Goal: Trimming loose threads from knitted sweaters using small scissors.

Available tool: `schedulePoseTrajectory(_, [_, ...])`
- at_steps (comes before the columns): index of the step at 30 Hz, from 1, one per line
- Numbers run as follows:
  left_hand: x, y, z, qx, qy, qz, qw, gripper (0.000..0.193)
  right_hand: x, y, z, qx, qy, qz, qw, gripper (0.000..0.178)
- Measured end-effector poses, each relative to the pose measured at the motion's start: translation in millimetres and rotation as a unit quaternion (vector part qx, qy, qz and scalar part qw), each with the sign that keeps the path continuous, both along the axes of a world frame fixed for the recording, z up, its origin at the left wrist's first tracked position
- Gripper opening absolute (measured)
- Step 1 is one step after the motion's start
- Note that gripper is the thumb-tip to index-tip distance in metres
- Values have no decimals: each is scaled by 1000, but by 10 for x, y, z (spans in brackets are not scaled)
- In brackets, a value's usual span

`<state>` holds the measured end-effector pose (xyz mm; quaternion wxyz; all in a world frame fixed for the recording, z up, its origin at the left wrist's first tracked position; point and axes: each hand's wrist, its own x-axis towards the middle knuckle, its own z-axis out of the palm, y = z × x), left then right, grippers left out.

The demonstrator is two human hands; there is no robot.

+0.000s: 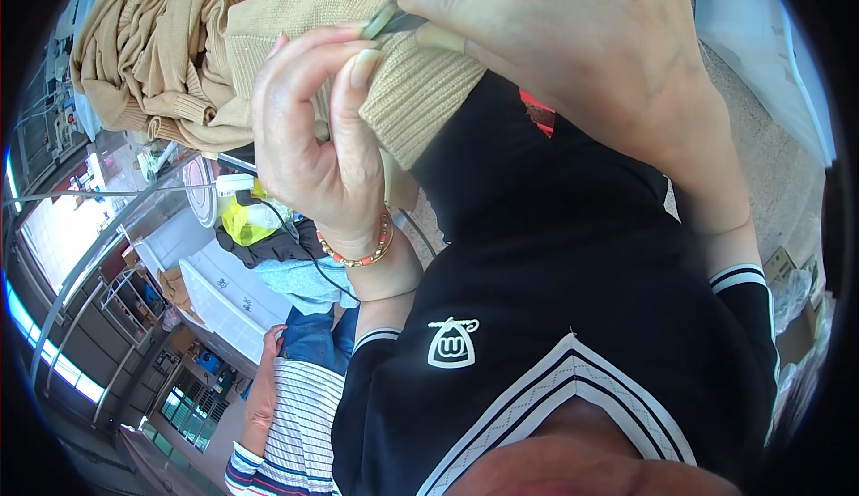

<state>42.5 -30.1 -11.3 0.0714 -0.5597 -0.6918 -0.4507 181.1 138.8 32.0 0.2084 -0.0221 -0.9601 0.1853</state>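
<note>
A beige knitted garment (425, 93) with a ribbed edge lies across my lap, under both hands. My left hand (318, 129) is closed, thumb and forefinger pinched at the ribbed edge; a bead bracelet (358, 247) circles its wrist. From the right reaches my right hand (582, 40), closed, its fingertips meeting the left ones. Between the fingertips shows a small rounded greenish thing (381, 20) with a dark grey part beside it; its kind cannot be made out. A pale wrap (441, 38) covers one right fingertip. The right palm and other fingers are hidden.
More beige knitwear (152, 58) is heaped at the upper left. Beyond my left arm are white plastic bins (237, 295), a dark cable (309, 250) and a person in a striped top (300, 415). A translucent plastic sheet or bin (761, 40) stands at the right.
</note>
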Motion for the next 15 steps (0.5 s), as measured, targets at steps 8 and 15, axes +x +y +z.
schedulePoseTrajectory(8, [57, -42, -43, 102, -301, 111, 942, 15, 117, 65, 49, -176, -1, -24, 984, 24])
schedulePoseTrajectory(15, [24, -167, 76, -132, -302, 106, 938, 34, 107, 311, -303, -336, -30, -26, 941, 50])
